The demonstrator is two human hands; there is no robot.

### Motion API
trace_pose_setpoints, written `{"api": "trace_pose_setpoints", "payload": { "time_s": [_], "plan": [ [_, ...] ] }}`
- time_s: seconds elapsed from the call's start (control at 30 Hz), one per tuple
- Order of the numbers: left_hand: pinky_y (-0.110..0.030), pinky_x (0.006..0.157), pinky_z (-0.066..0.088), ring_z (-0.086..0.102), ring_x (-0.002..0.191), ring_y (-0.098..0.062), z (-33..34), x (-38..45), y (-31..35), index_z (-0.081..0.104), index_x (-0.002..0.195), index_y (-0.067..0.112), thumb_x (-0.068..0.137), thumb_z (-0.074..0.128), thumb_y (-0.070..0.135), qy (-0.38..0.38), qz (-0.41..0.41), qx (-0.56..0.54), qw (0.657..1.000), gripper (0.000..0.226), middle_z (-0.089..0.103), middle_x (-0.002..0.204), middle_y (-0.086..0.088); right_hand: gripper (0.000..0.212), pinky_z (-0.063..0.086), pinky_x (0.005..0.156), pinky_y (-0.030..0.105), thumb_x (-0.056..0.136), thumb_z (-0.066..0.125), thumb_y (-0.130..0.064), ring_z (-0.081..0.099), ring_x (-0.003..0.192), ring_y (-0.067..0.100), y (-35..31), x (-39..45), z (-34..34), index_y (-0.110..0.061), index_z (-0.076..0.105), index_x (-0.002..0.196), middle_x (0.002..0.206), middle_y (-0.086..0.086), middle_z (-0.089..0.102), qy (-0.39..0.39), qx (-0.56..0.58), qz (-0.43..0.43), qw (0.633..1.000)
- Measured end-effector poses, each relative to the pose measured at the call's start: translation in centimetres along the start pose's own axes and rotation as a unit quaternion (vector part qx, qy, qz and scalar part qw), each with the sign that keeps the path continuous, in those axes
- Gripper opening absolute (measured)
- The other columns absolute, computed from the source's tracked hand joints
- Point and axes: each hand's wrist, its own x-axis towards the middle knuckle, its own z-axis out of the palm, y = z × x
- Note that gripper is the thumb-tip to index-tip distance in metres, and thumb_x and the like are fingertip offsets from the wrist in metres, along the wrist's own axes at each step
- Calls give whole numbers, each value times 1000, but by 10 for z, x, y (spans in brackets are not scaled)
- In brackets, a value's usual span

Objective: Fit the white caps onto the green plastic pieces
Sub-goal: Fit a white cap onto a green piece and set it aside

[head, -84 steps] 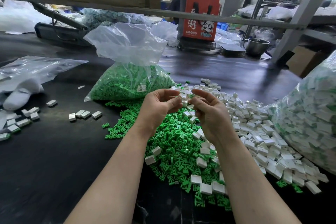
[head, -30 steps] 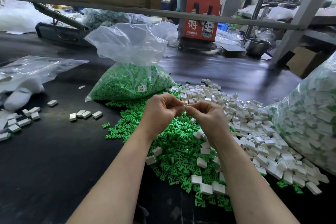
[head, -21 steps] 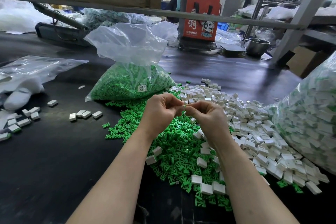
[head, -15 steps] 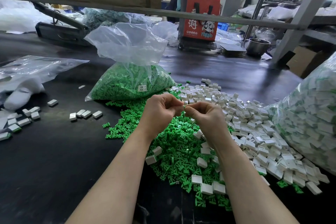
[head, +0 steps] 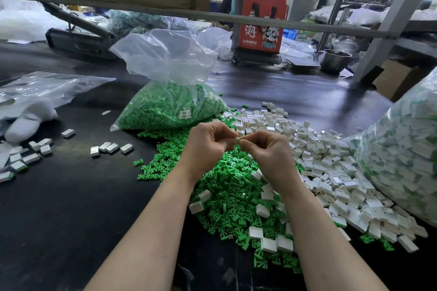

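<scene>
Above the middle of the black table [head: 71, 208], your hands have drawn together since the earlier frames, fingertips now meeting. Your left hand [head: 208, 143] pinches a white cap [head: 240, 133]; your right hand [head: 264, 149] pinches a green piece [head: 238, 141] against it, so the fit looks nearly seated. Beneath lie the loose green pieces [head: 224, 201] and, toward the right edge, the white caps [head: 331, 168]. The red bag [head: 261, 19] at the far edge reads "TREND"; the small label [head: 185, 114] on the green-piece sack [head: 170, 104] is illegible.
</scene>
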Motion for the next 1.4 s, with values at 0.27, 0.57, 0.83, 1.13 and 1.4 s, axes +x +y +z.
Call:
{"api": "trace_pose_setpoints", "payload": {
  "time_s": [0.27, 0.57, 0.83, 1.13, 1.4],
  "plan": [
    [-26, 72, 59, 72, 74, -18, -1, 0, -2, 74, 88, 6, 81, 72, -5, 0, -5, -23, 1000, 13, 74, 80, -7, 5, 56, 65, 32, 84, 74, -7, 66, 69, 24, 1, 0, -1, -11, 74, 82, 75, 9, 73, -5, 6, 6, 1000],
    [-24, 72, 59, 72, 72, -16, 3, 1, -2, 74, 88, 7, 80, 74, -2, 42, -38, -91, 994, 12, 75, 80, -8, 7, 41, 48, 12, 89, 68, -6, 59, 52, 4, 0, 3, -2, -10, 70, 84, 66, 6, 69, 36, 150, 59, 986],
    [-21, 68, 57, 72, 72, -16, 4, 0, 2, 73, 86, 6, 80, 71, -3, 26, -118, -238, 964, 11, 75, 78, -7, 14, 38, 45, 14, 93, 63, -10, 50, 48, 5, 0, 4, 1, -11, 69, 80, 61, 3, 65, 54, 203, 95, 973],
    [-26, 74, 59, 71, 77, -17, 3, 1, -2, 77, 81, 13, 76, 75, 3, 20, -142, -274, 951, 12, 76, 83, -9, 15, 48, 58, 12, 86, 68, 2, 69, 69, 4, 3, 5, 3, -10, 68, 95, 87, 7, 75, 56, 144, 42, 987],
    [-27, 77, 60, 71, 76, -16, 3, 1, 1, 79, 77, 18, 78, 75, 1, 32, -113, -229, 966, 17, 76, 81, -8, 15, 55, 71, 18, 79, 78, -4, 72, 80, 14, 6, 6, 4, -6, 72, 92, 87, 6, 75, 55, 113, 9, 992]
  ]
}}
